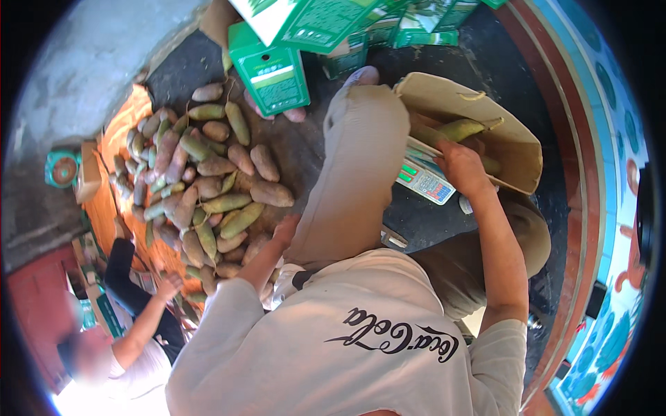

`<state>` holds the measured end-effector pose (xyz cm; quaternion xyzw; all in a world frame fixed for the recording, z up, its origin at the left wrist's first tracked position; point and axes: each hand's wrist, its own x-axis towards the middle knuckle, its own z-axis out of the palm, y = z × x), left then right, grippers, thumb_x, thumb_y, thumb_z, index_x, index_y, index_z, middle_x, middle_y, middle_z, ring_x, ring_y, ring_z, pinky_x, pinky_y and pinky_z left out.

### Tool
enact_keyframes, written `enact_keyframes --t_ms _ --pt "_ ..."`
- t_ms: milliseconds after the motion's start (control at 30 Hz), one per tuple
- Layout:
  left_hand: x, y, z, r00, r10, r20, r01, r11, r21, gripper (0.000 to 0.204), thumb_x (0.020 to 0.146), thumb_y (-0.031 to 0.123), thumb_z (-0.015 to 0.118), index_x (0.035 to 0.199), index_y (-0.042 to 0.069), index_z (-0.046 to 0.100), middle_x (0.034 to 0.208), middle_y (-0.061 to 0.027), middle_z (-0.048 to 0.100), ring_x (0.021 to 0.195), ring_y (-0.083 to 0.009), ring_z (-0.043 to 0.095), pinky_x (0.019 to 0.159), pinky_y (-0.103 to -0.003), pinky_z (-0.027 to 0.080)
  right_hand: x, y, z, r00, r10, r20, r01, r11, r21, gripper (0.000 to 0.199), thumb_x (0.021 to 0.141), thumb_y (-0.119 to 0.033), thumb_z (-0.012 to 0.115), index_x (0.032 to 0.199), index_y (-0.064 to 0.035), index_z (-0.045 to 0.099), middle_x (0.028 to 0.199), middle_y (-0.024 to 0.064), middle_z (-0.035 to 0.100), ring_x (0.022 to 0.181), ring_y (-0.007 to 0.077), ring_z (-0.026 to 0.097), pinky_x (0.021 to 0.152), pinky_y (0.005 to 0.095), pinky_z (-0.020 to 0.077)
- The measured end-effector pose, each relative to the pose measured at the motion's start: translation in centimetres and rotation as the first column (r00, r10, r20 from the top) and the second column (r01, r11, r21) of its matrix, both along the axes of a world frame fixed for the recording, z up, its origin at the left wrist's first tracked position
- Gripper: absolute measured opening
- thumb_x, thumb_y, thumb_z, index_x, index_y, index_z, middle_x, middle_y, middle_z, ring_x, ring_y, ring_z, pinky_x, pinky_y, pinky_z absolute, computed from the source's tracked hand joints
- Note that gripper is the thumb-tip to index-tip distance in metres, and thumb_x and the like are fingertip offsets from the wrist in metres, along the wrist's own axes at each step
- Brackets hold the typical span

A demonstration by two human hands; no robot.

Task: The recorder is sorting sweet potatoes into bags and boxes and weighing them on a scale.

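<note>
The right hand [463, 166] is at the near-left edge of an open carton [447, 90], fingers curled; whether they grip the edge or a fruit, I cannot tell. A green fruit [459, 130] lies inside the carton, just beyond those fingers on the far side, its long axis running roughly left to right, across the forearm's line, stem end right. The left hand [284, 230], well apart from it, is left of the bent leg [354, 159], beside the heaped fruits [216, 165]; its grip is unclear. A scale [424, 184] sits just near of the carton.
</note>
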<state>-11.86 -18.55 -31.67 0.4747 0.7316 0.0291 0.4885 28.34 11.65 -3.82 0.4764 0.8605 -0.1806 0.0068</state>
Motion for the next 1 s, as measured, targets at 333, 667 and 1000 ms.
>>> enact_keyframes --t_ms 333,667,1000 --pt "1.5 15.3 23.4 0.872 0.38 -0.309 -0.04 0.685 0.728 0.063 0.057 0.026 0.081 0.108 0.003 0.052 0.103 -0.0157 0.054 0.099 -0.032 0.051 0.088 -0.039 0.041 1.7 -1.6 -1.2 0.995 -0.093 0.03 0.089 0.987 0.133 0.022 0.077 -0.016 0.061 0.097 -0.0059 0.056 0.104 0.0143 0.059 0.104 0.0303 0.055 0.084 0.0376 0.046" --pt "8.0 23.0 36.5 0.914 0.406 0.003 -0.119 0.262 0.958 0.055 0.066 0.014 0.078 0.112 0.0 0.05 0.106 -0.0123 0.052 0.098 -0.0242 0.05 0.09 -0.036 0.04 1.9 -1.8 -0.9 0.996 -0.002 0.085 -0.006 0.996 0.093 0.02 0.077 -0.009 0.055 0.097 -0.0047 0.054 0.096 0.0128 0.062 0.092 0.0265 0.062 0.075 0.0354 0.0493" --pt "22.3 30.1 37.4 0.891 -0.017 0.453 -0.375 0.534 0.758 0.056 0.067 0.011 0.077 0.114 0.0 0.049 0.106 -0.0093 0.053 0.093 -0.0151 0.052 0.082 -0.027 0.044 1.3 -2.4 0.9 0.984 0.022 0.175 -0.041 0.994 0.102 0.019 0.079 -0.011 0.054 0.096 -0.0049 0.059 0.093 0.0117 0.066 0.087 0.025 0.065 0.069 0.0339 0.0513"
